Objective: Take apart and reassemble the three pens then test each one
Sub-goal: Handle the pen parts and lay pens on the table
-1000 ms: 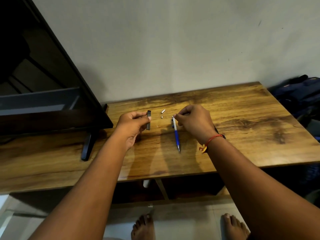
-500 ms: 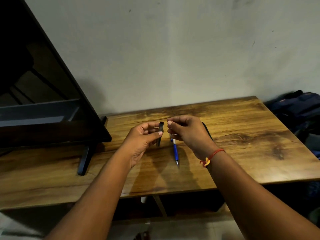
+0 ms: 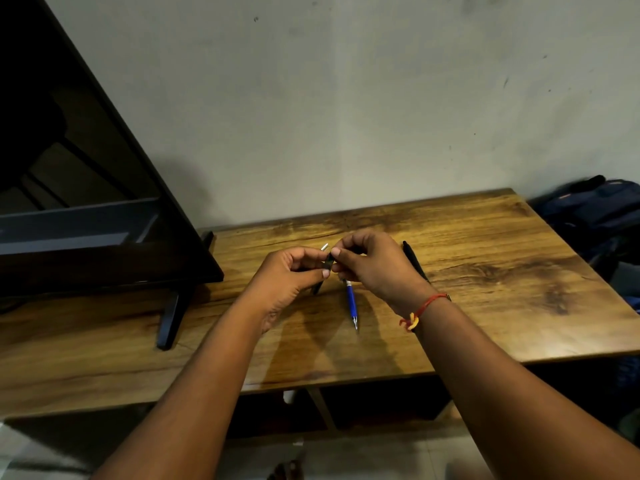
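My left hand holds a short dark pen barrel nearly upright above the wooden table. My right hand pinches thumb and forefinger at the barrel's top end; anything between those fingertips is hidden. A blue pen lies on the table just below my right hand, tip toward me. A black pen lies behind my right wrist, partly covered. A small silver pen part rests on the table just beyond my fingers.
A dark flat screen stands on the table's left half, its black foot reaching toward the front edge. A dark blue backpack sits off the table's right end. A grey wall runs close behind.
My right hand left the tabletop beside the blue pen and came up to the top of the barrel. My left hand lifted the barrel toward it, so both hands now meet.
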